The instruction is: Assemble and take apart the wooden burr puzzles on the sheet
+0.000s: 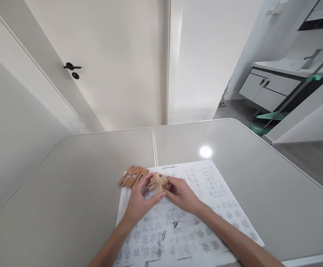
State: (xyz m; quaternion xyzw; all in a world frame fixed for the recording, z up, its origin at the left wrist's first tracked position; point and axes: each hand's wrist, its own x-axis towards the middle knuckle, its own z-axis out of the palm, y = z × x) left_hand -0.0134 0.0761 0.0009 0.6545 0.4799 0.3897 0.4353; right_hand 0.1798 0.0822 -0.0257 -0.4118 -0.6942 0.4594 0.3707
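Note:
Between my two hands is a small light-wood interlocking puzzle made of crossed blocks, with a dark mark on its left block. My left hand grips it from the left, thumb along the near side and fingers behind. From the right, my right hand pinches it with thumb and fingertips, which are partly hidden by the blocks. Both hands are just above a printed instruction sheet covered with small puzzle drawings. Beyond my left hand, several flat brown wooden pieces with cut-outs lie side by side on the sheet's far left corner.
The grey table has a seam across its middle and rounded far corners. Behind it stand a white door with a black handle and a wall. At the right are a sink cabinet and a pole with green parts.

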